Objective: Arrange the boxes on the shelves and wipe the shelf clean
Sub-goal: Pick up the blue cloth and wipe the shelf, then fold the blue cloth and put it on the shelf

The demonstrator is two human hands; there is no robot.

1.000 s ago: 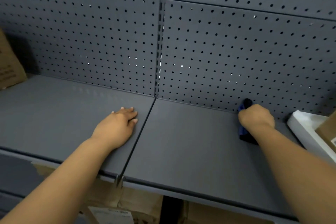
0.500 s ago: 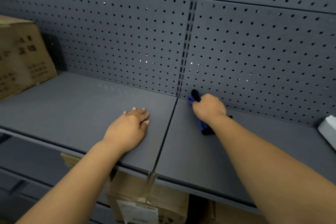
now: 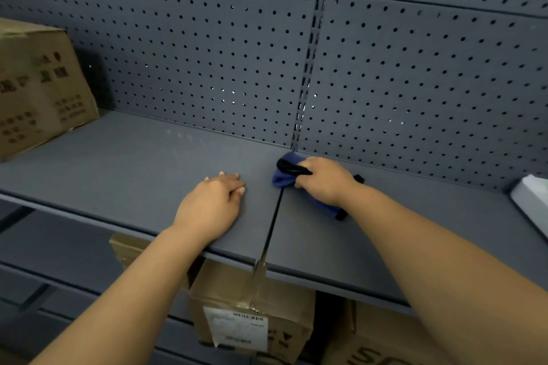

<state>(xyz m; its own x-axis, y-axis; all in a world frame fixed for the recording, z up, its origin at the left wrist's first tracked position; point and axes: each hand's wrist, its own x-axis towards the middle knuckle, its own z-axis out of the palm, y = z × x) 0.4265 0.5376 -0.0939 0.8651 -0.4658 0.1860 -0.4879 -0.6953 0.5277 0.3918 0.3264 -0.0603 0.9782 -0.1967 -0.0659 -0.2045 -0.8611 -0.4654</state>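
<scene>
A grey metal shelf runs across the view, split by a seam near the middle. My right hand grips a blue cloth with black trim, pressed on the shelf at the seam close to the pegboard back. My left hand rests flat on the shelf, fingers straight, just left of the seam. A brown cardboard box stands on the shelf at the far left.
A white box pokes in at the right edge of the shelf. Below the shelf sit a taped cardboard box with a label and another printed box. A grey pegboard backs the shelf.
My right hand has dragged the blue cloth leftward along the back of the shelf, from near the white box to the seam. My left hand has stayed flat in place.
</scene>
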